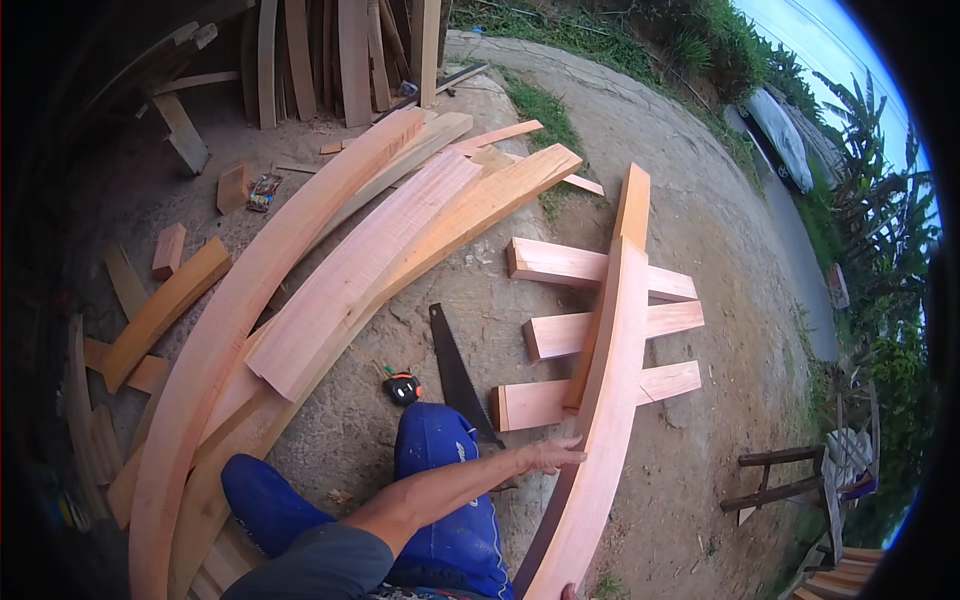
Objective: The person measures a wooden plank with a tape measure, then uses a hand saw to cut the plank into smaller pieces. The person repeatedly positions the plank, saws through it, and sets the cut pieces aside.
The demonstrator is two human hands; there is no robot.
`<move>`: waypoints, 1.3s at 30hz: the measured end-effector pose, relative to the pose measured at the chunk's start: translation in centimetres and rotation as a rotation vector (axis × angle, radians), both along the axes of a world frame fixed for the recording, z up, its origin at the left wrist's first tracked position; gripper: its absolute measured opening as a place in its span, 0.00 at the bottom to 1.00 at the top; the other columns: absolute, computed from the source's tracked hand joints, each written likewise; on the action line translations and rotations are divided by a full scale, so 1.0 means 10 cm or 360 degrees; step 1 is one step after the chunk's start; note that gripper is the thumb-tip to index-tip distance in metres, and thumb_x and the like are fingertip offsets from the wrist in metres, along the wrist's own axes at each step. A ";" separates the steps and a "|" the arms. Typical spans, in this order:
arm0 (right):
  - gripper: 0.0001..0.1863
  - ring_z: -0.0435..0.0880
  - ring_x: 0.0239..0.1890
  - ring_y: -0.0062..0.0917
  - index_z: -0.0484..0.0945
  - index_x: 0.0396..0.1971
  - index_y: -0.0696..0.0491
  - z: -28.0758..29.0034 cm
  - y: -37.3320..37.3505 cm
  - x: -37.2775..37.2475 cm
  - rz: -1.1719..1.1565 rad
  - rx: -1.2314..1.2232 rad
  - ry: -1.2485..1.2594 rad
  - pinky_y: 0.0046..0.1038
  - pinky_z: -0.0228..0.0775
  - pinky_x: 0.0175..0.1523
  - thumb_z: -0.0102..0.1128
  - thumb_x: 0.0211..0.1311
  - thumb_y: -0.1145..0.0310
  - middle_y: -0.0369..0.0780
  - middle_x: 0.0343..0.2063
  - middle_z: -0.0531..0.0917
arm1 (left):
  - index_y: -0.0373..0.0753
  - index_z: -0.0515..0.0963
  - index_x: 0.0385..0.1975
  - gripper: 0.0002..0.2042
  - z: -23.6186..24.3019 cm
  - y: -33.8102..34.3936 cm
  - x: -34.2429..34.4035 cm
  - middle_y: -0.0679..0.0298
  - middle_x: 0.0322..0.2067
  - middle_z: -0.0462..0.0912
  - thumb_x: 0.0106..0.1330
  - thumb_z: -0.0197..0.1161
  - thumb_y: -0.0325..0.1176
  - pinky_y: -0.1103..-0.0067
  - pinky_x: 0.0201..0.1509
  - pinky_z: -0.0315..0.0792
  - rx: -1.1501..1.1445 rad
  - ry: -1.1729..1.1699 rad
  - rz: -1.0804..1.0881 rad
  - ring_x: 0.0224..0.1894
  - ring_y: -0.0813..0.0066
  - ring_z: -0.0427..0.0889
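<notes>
My left hand [552, 456] reaches across from the lower left, its fingers stretched out against the left edge of a long pinkish wooden beam [608, 400]. At the lower edge only a fingertip of my right hand [570, 592] shows, beside the near part of that beam; its other fingers are out of the picture. The beam lies across three short wooden blocks, the far one [555, 262], the middle one [560, 335] and the near one [540, 402]. Left of them a handsaw [456, 360] lies on the ground, its handle end partly hidden near my knee.
A tape measure [403, 387] sits beside the saw. Long stacked planks [370, 260] fill the left side, with offcuts [165, 310] beyond them. Upright boards [352, 60] lean at the back. A wooden stand [790, 480] is at the right, and a covered car [780, 135] farther off.
</notes>
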State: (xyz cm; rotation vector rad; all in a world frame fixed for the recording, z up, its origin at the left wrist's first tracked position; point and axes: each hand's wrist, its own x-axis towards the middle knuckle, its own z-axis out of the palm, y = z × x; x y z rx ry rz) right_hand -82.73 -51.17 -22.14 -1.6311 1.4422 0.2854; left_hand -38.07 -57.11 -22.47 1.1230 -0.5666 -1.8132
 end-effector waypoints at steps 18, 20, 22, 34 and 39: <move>0.35 0.77 0.71 0.41 0.62 0.79 0.59 1.06 -3.09 4.53 0.0428 -0.1122 -0.1385 0.35 0.68 0.74 0.54 0.84 0.53 0.58 0.70 0.75 | 0.33 0.65 0.76 0.36 0.82 3.74 0.84 0.45 0.71 0.73 0.74 0.71 0.43 0.60 0.70 0.76 0.0166 -0.1913 0.1563 0.70 0.54 0.78; 0.33 0.77 0.71 0.40 0.67 0.77 0.59 1.06 -2.36 5.04 0.0579 -0.0834 -0.1503 0.35 0.67 0.74 0.55 0.83 0.54 0.56 0.70 0.76 | 0.33 0.67 0.74 0.37 0.74 4.19 0.99 0.44 0.71 0.73 0.71 0.73 0.45 0.60 0.72 0.72 0.0546 -0.2542 0.1695 0.72 0.55 0.76; 0.40 0.81 0.66 0.34 0.66 0.78 0.58 0.87 -1.43 5.34 0.0805 -0.0561 -0.1505 0.35 0.72 0.69 0.61 0.78 0.47 0.49 0.65 0.82 | 0.33 0.70 0.72 0.37 0.60 4.48 1.13 0.42 0.69 0.75 0.69 0.74 0.48 0.61 0.73 0.71 0.0643 -0.2304 0.1982 0.71 0.52 0.76; 0.36 0.83 0.65 0.42 0.70 0.75 0.57 -0.40 1.69 5.04 0.1625 -0.0075 -0.1121 0.39 0.76 0.68 0.65 0.75 0.53 0.53 0.62 0.84 | 0.39 0.66 0.75 0.48 -0.19 3.92 1.98 0.50 0.72 0.72 0.62 0.78 0.61 0.51 0.77 0.64 0.0305 0.0213 0.2864 0.75 0.53 0.70; 0.43 0.82 0.64 0.39 0.64 0.77 0.63 -0.48 1.45 5.26 0.1173 0.0430 -0.1249 0.38 0.74 0.69 0.63 0.76 0.46 0.55 0.63 0.82 | 0.42 0.76 0.66 0.36 -0.16 3.81 1.90 0.61 0.62 0.82 0.62 0.79 0.54 0.56 0.63 0.76 0.0268 -0.0079 0.2909 0.64 0.63 0.78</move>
